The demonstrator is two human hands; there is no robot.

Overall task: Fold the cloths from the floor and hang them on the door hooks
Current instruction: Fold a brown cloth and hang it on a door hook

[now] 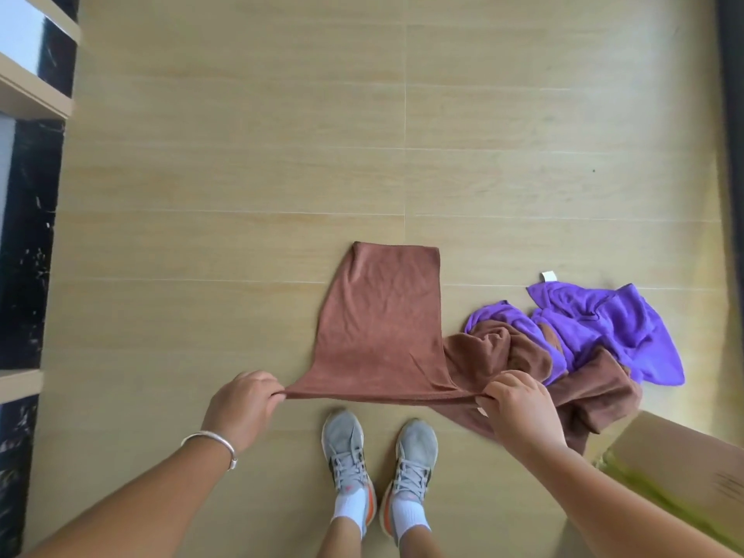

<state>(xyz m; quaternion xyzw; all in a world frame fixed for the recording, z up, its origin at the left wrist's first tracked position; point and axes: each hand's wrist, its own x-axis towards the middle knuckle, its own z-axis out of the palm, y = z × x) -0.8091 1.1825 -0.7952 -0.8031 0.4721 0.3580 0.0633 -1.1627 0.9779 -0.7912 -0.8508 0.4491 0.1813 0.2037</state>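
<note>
While both hands pinch it, brown cloth (382, 328) hangs folded.

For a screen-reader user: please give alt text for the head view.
Both hands, left hand and right hand, pinch the near corners of a brown cloth spread on the wooden floor. A crumpled pile of purple and brown cloths lies right of it.

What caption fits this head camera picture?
Both hands, left and right, stretch a rust-brown cloth over the wooden floor.
</note>
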